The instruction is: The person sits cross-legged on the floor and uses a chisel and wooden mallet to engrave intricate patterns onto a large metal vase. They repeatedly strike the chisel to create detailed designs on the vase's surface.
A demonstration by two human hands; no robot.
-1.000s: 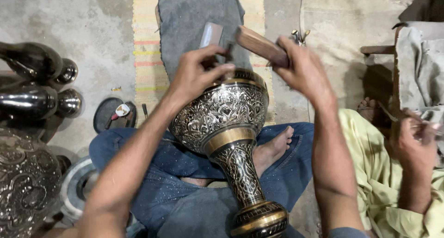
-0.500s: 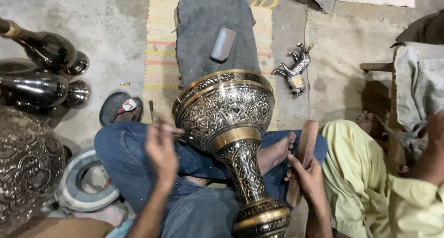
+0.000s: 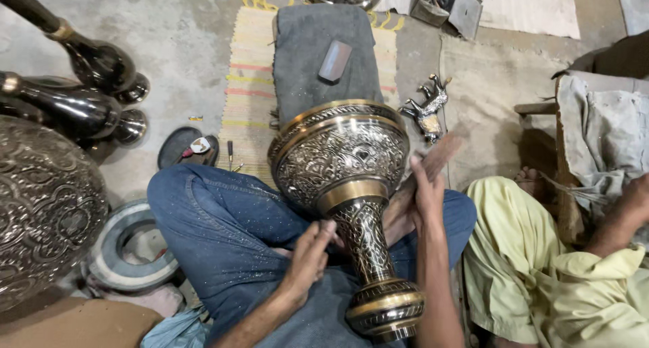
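A large engraved brass vase with a black-and-gold goblet shape point(image 3: 345, 179) lies tilted across the person's crossed legs in blue jeans point(image 3: 223, 226), its wide mouth pointing far and its foot point(image 3: 385, 311) near, so the lap cradles it and keeps the decorated bowl within reach. Far behind it a grey folded cloth point(image 3: 314, 64) rests on a striped woven mat point(image 3: 247, 84), seemingly as padding, with a small dark rectangular block point(image 3: 335, 60) lying on top. To the far left lie dark polished metal vases with long necks point(image 3: 74, 104). The left hand point(image 3: 307, 257) rests with fingers loosely curled against the vase's narrow stem, apparently steadying it. The right hand point(image 3: 427, 189), just right of the bowl, grips a blurred brown wooden tool point(image 3: 439, 158) raised beside the rim. A small silvery horse figurine point(image 3: 426, 108) stands on the floor to the right.
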